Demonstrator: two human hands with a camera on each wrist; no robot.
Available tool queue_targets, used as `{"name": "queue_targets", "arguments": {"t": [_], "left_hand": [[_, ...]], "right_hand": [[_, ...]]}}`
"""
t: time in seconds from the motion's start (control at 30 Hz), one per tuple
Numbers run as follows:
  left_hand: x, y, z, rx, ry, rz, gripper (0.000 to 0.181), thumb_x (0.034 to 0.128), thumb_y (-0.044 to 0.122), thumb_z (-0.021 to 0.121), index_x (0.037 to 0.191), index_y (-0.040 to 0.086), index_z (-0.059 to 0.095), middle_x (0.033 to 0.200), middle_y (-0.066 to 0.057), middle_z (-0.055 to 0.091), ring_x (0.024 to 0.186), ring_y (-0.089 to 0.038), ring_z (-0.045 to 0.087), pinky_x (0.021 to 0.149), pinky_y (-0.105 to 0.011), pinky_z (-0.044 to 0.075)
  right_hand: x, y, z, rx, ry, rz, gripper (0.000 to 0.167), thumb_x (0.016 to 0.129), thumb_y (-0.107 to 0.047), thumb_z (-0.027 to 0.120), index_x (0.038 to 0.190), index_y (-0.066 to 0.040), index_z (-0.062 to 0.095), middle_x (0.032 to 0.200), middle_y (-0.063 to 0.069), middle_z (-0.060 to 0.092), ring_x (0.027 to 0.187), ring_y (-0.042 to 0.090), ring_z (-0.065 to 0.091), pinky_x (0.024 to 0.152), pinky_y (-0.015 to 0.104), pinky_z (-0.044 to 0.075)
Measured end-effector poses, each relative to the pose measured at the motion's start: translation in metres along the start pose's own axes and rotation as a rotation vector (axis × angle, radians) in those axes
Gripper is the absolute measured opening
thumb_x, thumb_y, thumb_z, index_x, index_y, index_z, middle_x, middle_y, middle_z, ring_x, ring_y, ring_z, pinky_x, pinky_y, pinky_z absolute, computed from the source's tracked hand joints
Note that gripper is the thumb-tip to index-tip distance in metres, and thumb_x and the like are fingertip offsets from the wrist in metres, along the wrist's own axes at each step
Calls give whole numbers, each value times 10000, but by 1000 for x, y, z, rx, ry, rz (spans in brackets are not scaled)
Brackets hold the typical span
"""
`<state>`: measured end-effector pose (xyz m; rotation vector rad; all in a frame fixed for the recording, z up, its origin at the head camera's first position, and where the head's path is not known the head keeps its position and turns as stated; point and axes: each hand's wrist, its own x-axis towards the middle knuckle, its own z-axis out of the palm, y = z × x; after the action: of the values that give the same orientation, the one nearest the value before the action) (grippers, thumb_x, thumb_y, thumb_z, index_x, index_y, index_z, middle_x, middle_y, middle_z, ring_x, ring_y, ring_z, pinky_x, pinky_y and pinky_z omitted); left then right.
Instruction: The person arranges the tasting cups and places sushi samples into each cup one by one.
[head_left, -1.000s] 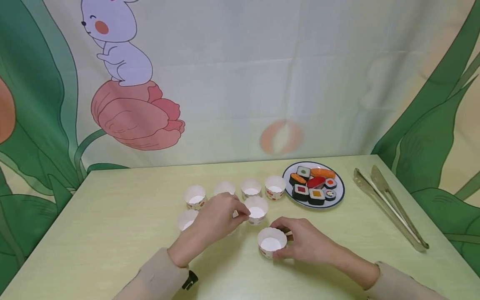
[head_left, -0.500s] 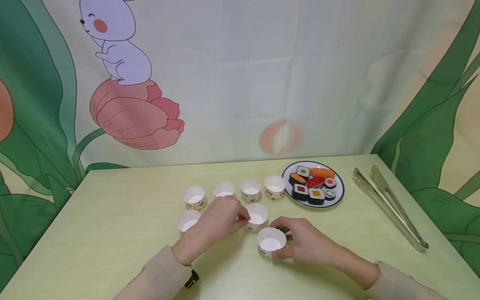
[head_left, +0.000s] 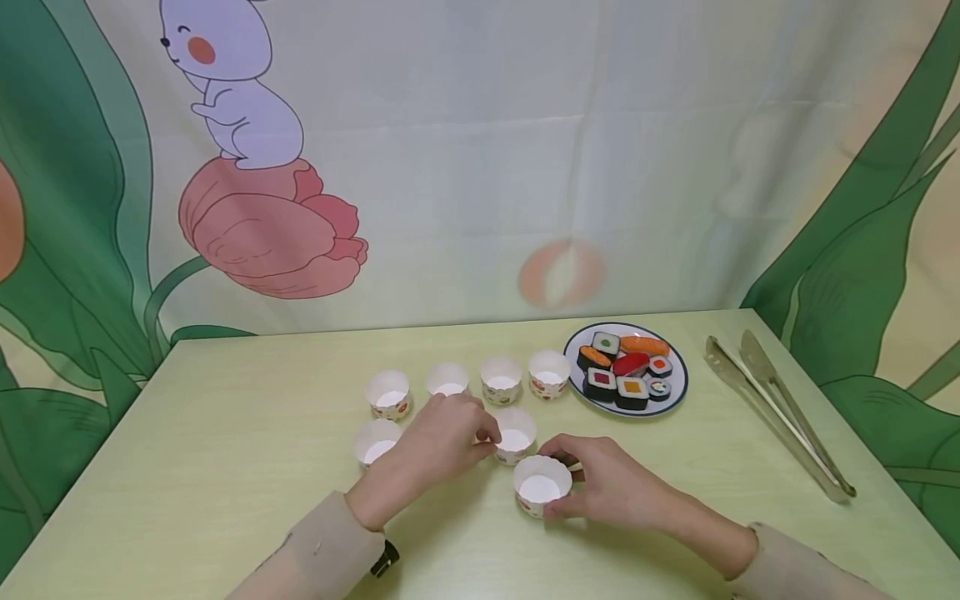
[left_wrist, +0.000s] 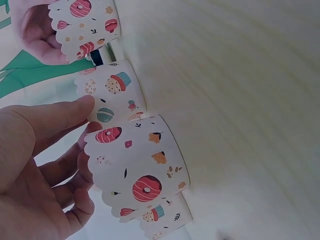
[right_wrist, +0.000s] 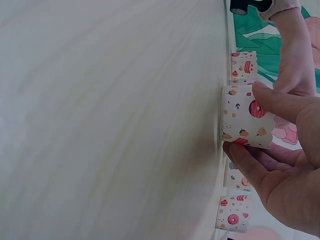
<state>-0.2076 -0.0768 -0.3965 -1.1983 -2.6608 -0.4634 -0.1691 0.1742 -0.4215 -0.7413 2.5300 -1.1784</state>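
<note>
My left hand (head_left: 442, 437) pinches the rim of a white paper baking cup (head_left: 516, 435) with thumb and fingertips. In the left wrist view, the thumb lies against this cup's printed wall (left_wrist: 112, 95); a larger-looking baking cup (left_wrist: 140, 165) with donut prints stands beside the curled fingers, mostly hidden by the hand from above. My right hand (head_left: 611, 483) holds another baking cup (head_left: 542, 487), standing upright on the table, nearer to me. In the right wrist view, thumb and fingers span that cup (right_wrist: 242, 112) from opposite sides.
Several baking cups stand in a back row, including a left one (head_left: 389, 396) and a right one (head_left: 550, 375). Another cup (head_left: 375, 440) sits left of my left hand. A plate (head_left: 678, 392) of sushi pieces stands back right, with metal tongs (head_left: 787, 425) lying beyond it.
The cup pinched by my left hand has shifted slightly toward me, and the left hand has dropped a little with it. My right hand and its cup stay nearly still.
</note>
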Motion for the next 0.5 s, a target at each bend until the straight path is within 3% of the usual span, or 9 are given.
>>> {"name": "queue_targets", "arguments": {"t": [0.27, 0.5], "left_hand": [[-2, 2, 0, -20, -38, -70, 117, 815, 100, 868, 891, 163, 806, 835, 53, 702, 797, -136, 598, 708, -374, 416], [-2, 3, -1, -7, -55, -81, 138, 812, 122, 875, 915, 168, 797, 831, 49, 680, 817, -141, 604, 714, -387, 434]], "right_hand": [[1, 1, 0, 1, -4, -1, 533, 789, -241, 919, 1221, -84, 649, 1153, -29, 681, 1071, 170, 652, 944, 426, 524], [1, 1, 0, -6, -1, 1, 534, 785, -247, 922, 1218, -89, 652, 1150, -34, 682, 1068, 167, 652, 941, 426, 523]]}}
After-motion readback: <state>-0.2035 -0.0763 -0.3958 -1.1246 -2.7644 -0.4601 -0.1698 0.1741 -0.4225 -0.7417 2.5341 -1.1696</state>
